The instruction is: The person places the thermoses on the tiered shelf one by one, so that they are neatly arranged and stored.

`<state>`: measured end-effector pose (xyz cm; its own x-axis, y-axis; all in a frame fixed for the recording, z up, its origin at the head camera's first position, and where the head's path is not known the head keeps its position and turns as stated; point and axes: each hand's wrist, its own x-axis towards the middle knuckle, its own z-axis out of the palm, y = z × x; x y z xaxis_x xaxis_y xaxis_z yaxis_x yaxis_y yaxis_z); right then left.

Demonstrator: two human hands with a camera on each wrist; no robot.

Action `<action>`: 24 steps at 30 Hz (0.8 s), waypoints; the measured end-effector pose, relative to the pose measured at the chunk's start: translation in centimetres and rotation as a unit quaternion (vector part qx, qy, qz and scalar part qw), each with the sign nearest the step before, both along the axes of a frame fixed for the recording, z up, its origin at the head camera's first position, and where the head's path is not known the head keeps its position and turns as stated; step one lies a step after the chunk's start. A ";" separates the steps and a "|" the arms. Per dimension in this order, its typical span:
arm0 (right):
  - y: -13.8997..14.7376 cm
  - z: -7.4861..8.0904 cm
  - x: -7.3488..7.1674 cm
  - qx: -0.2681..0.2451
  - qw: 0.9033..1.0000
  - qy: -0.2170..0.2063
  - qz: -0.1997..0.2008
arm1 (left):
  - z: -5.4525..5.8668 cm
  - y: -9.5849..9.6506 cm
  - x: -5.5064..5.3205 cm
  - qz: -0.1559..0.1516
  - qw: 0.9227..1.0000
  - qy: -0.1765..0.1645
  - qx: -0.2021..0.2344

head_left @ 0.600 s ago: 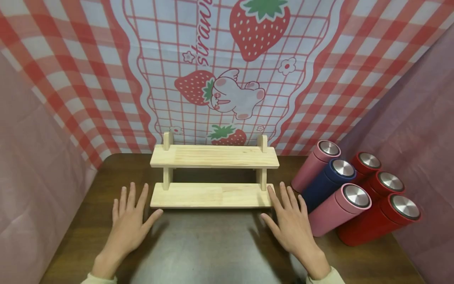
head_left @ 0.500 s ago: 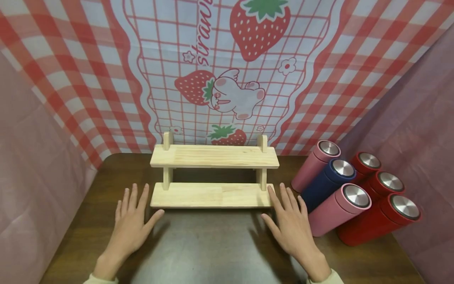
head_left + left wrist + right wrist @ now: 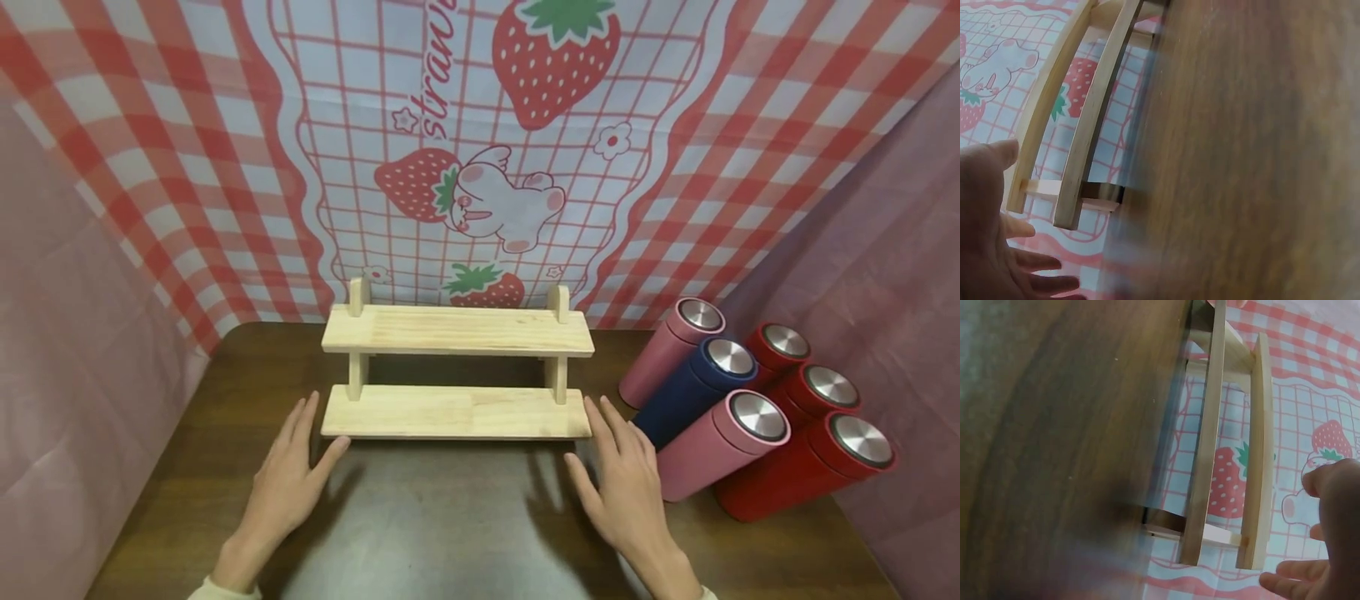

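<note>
A two-tier pale wooden rack [image 3: 456, 415] stands at the back of the brown table. My left hand [image 3: 283, 485] is beside its lower left end, fingers extended and thumb apart. Off the opposite end is my right hand [image 3: 624, 492], its fingers likewise stretched forward, close to the lower shelf's right edge. Neither hand holds anything; whether the fingertips touch the wood I cannot tell. In the left wrist view, the left hand [image 3: 988, 231] has its fingers spread near the rack [image 3: 1075, 162]. The right wrist view shows the right hand [image 3: 1329, 537] near the rack's end [image 3: 1254, 544].
Right of the right hand several bottles with silver lids stand grouped: a rear pink bottle [image 3: 660, 362], a blue bottle [image 3: 684, 392], a front pink bottle [image 3: 716, 450] and red bottles [image 3: 787, 471]. A strawberry-printed checked cloth [image 3: 510, 192] hangs behind the rack.
My left hand has moved right and turned more onto its side, fingers closer together. The right hand has shifted slightly right, its fingers also less spread. Rack and bottles stay put; the head view shifts slightly.
</note>
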<state>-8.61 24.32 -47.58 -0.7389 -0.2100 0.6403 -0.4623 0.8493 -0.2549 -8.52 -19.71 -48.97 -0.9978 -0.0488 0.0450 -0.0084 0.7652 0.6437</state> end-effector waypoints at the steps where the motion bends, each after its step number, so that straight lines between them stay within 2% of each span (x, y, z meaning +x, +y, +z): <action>1: 0.0 -0.1 0.1 -0.008 1.000 0.007 0.001 | 0.0 0.0 0.0 0.002 1.000 -0.006 0.008; 4: 0.2 -0.3 0.3 -0.027 1.000 0.014 0.006 | -0.3 0.1 0.1 0.010 0.999 -0.007 0.040; 9: 0.3 -0.8 0.6 -0.048 0.999 0.020 0.008 | -1.1 0.1 0.1 0.017 0.995 0.033 0.097; 15: 0.2 -1.0 0.5 -0.074 0.993 0.090 0.023 | -2.2 0.5 0.0 0.019 0.985 0.063 0.158; 24: 0.4 -0.6 0.5 -0.123 0.978 0.164 0.040 | -3.6 0.7 -0.3 0.032 0.976 0.100 0.191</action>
<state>-8.09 24.69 -48.17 -0.4720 -0.0690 0.8789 -0.6167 0.7382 -0.2733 -8.84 -18.97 -52.56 -0.9650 -0.1630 0.2056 0.1067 0.4718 0.8752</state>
